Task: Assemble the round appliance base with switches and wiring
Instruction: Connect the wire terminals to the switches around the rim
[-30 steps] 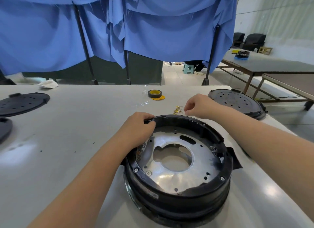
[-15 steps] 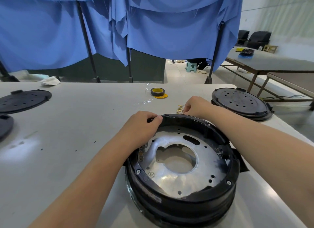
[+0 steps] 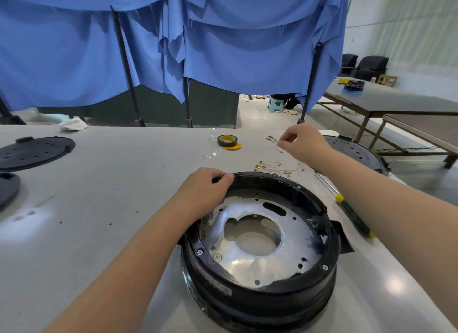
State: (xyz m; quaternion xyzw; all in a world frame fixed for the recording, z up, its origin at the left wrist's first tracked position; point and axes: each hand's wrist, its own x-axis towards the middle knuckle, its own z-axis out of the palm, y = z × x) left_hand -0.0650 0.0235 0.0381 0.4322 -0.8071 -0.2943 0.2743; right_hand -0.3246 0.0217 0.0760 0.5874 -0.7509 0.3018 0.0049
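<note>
Your left hand [image 3: 205, 191] grips the stiff, heavy-looking base [image 3: 260, 236] by its rim; your right hand [image 3: 301, 141] pinches one thin, limp, easily tangled wire [image 3: 277, 148].

Two bare forearms reach forward from the bottom of the view. The left hand [image 3: 203, 191] lies lower and nearer, knuckles up, fingers curled, thumb and fingertips pinched together at its far edge. The right hand [image 3: 301, 141] is stretched farther out and higher, fingers bent, thumb and forefinger pinched together.

Blue curtains [image 3: 247, 47] hang behind; dark chairs [image 3: 369, 66] beyond side tables [image 3: 396, 102].
</note>
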